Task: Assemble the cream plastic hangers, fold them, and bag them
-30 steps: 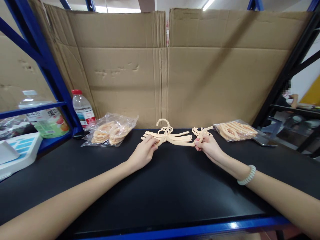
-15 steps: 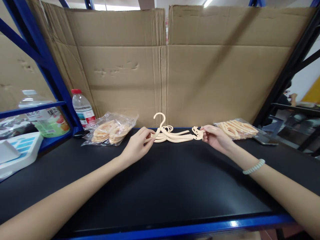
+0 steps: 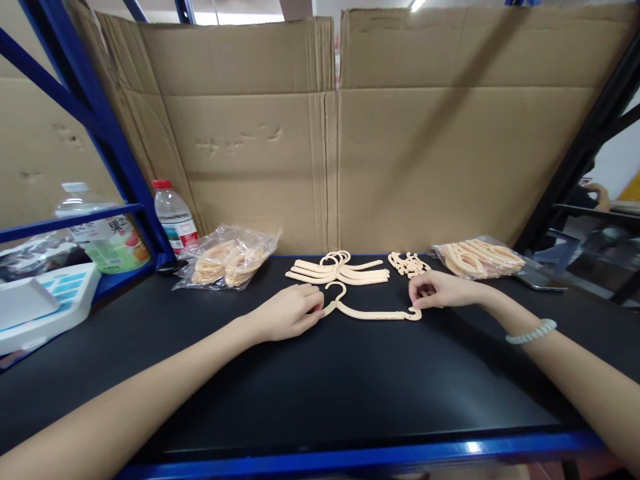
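Observation:
A cream clothes hanger [image 3: 370, 315] lies on the black tabletop, its hook pointing away from me. My left hand [image 3: 289, 312] is closed over the hanger's left arm and hides most of it. At the other end sits a small curved end piece [image 3: 413, 315], in line with the right arm of the hanger. My right hand [image 3: 440, 291] pinches this end piece with thumb and finger. Just behind lies a row of several similar hangers [image 3: 350, 273], overlapping one another. To their right is a small heap of loose curved pieces [image 3: 410, 264].
Plastic bags of cream parts lie at the left [image 3: 227, 260] and right [image 3: 477, 259]. Behind the left bag stand a red-capped bottle [image 3: 175, 217] and a larger bottle [image 3: 107, 240]. A flat phone-like object [image 3: 543, 281] lies at right. Cardboard [image 3: 250, 153] walls off the back.
Both hands have come nearer to me, and the hanger now lies in front of the others instead of being held up over them. The loose pieces at right are now uncovered.

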### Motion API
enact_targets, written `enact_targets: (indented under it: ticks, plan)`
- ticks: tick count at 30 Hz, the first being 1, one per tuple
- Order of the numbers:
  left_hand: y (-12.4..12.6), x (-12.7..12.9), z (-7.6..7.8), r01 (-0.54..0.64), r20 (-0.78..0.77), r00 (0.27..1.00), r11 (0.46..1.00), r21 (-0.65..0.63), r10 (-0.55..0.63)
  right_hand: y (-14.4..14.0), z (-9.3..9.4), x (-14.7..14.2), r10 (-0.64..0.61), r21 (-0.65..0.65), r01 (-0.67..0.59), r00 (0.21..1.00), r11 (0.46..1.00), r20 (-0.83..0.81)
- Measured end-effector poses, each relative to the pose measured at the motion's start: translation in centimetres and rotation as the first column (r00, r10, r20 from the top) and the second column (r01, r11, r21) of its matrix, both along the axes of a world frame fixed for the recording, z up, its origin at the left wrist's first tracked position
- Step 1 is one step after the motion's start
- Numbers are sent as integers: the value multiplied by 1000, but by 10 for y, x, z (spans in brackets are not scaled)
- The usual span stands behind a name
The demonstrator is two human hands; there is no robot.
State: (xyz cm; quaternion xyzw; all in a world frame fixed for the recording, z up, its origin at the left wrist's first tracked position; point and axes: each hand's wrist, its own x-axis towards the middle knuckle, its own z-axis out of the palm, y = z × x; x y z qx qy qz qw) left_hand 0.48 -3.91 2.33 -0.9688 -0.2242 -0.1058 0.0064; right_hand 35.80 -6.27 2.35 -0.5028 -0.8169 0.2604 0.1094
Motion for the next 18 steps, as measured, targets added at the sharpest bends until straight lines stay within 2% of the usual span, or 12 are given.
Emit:
enact_targets:
  ticks: [11,15,18]
  plan:
    - [3,-7,6,-1,-45,999,999,33,2,-1,-2,-3,-16,56,12,998,998,61]
    - [5,-8,9,-7,-124,992,992,129,23,0,-4,-3,-17,52,14,998,999,60]
    - [1,-8,25,-7,-200,978,964,266,62,1,-6,-2,-20,52,16,997,998,68]
